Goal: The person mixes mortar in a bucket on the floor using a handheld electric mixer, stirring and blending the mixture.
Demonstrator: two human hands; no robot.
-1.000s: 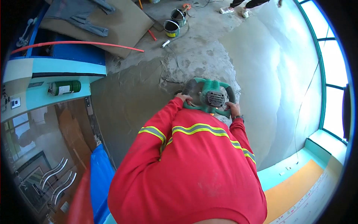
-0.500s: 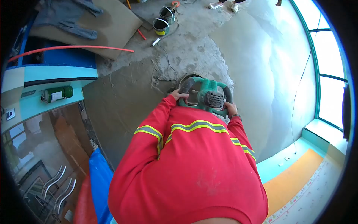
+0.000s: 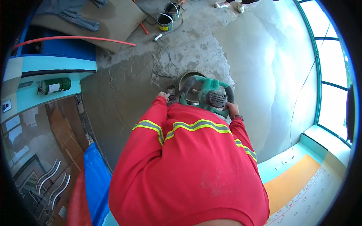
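A green power mixer (image 3: 213, 96) with looped black-gripped handles stands over a round bucket (image 3: 191, 78), whose rim and part of its inside show. My right hand (image 3: 233, 109), with a dark watch at the wrist, is wrapped round the mixer's right handle. My left hand (image 3: 163, 95) is off the mixer, a little left of the left handle, its fingers curled; whether it holds anything is too small to tell. Beside it a dark shoe (image 3: 172, 92) shows on the floor.
Wet grey screed (image 3: 260, 71) covers the floor at right and left of a rough patch. Two buckets (image 3: 165, 22) (image 3: 172, 10) and a cable with a white connector (image 3: 158, 37) lie ahead. Another person's shoes (image 3: 221, 4) show at the top. A red pipe (image 3: 79, 37) crosses the left.
My left hand has let go of the mixer's left handle and moved left. My right hand has stayed on its handle. The bucket under the mixer shows more, and the view has shifted.
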